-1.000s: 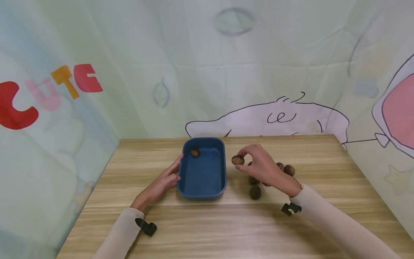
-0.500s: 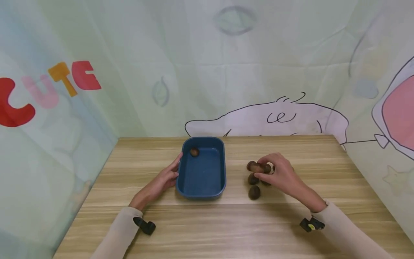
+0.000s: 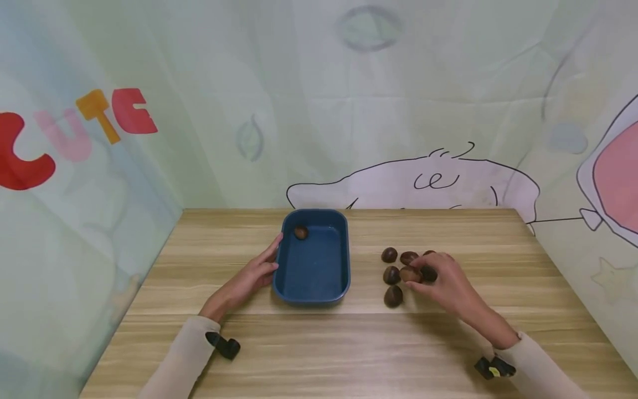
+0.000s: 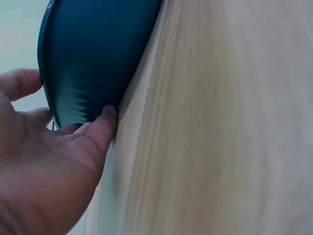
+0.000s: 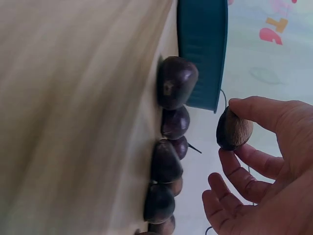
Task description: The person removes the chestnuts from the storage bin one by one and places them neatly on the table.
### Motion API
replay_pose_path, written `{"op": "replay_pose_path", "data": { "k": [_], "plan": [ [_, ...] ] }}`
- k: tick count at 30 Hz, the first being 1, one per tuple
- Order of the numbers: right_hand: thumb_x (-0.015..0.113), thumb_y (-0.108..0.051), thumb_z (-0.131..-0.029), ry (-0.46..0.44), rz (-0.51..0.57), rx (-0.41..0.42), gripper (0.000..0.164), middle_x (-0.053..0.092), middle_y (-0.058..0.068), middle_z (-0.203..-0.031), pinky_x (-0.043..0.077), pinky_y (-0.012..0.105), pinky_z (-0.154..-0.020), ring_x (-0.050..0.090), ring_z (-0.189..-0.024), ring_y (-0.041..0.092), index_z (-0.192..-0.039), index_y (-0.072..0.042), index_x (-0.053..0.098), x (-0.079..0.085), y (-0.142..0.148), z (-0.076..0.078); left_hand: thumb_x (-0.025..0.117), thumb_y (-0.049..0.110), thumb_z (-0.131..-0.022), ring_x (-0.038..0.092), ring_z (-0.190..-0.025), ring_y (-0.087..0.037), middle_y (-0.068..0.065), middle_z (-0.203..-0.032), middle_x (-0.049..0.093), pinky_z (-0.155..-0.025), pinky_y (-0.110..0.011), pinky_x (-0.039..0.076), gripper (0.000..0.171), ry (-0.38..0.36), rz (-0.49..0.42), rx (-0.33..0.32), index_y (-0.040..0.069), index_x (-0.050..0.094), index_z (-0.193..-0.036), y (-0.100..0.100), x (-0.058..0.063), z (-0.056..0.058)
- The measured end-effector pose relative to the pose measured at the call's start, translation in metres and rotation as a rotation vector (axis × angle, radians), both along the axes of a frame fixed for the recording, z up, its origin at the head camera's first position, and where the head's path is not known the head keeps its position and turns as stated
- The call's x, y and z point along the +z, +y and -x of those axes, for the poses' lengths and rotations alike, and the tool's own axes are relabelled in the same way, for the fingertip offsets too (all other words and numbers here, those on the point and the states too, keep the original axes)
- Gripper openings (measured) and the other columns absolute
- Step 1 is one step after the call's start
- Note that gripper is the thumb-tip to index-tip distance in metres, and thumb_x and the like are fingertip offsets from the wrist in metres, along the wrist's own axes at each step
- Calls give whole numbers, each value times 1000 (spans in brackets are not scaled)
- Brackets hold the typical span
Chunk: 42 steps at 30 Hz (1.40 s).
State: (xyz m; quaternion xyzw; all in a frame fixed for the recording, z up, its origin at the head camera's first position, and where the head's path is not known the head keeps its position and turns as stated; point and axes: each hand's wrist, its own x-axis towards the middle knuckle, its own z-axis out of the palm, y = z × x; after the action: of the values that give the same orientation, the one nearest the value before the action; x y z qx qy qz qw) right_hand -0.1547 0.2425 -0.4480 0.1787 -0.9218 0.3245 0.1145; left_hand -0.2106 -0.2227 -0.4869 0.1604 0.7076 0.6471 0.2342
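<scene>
My right hand pinches a brown chestnut between thumb and fingertips. In the right wrist view this chestnut is held off the table, its pale base towards the palm. Several other chestnuts lie grouped below and around it, some partly covered by the hand. A blue rectangular box stands left of the group, with one chestnut in its far left corner. Along the box's left wall rests my left hand; its fingertips touch the outside in the left wrist view, where the box wall fills the upper left.
The wood-grain table ends at a printed curtain behind and on both sides. A dark wrist camera is strapped to the left sleeve, another camera to the right one.
My right hand has moved right and nearer, away from the box and over the group, with the chestnut still pinched. The left hand stays against the box.
</scene>
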Motion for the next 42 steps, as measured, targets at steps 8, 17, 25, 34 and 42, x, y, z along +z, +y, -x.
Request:
{"op": "replay_pose_path", "data": {
  "k": [8,17,25,34,42],
  "plan": [
    [99,-9,-79,-40,-1,0,40,80,10,-113,60,51,-93,74,-105,31,-114,-2,81,-11,6,-9,36,17,-118,9,-167,-47,-16,-184,-8,-127,-66,24,71,11,5,-5,27,1,-179,0,1,0],
    [98,-9,-79,-69,-23,1,41,80,13,-116,59,56,-93,73,-109,35,-115,-2,80,-20,14,-16,39,19,-119,12,-167,-44,-11,-185,-5,-127,-63,27,71,15,28,-1,31,3,-179,0,1,0],
    [98,-6,-78,-109,-36,8,41,78,11,-115,56,61,-99,71,-112,36,-114,-3,79,-28,18,-18,40,20,-118,15,-167,-45,-14,-185,-3,-127,-64,28,71,16,24,2,31,5,-179,-1,1,0],
    [101,-10,-75,-92,-49,10,42,78,7,-112,55,59,-99,71,-111,35,-111,-5,79,-33,20,-18,38,18,-118,13,-166,-48,-16,-184,-5,-127,-67,26,71,24,15,3,29,4,-179,0,1,-1],
    [102,-10,-75,-81,-48,25,41,77,3,-111,53,58,-99,71,-111,33,-109,-9,79,-33,21,-18,37,17,-118,11,-167,-47,-15,-185,-6,-126,-67,26,71,26,4,3,27,3,-179,1,1,0]
  ]
}}
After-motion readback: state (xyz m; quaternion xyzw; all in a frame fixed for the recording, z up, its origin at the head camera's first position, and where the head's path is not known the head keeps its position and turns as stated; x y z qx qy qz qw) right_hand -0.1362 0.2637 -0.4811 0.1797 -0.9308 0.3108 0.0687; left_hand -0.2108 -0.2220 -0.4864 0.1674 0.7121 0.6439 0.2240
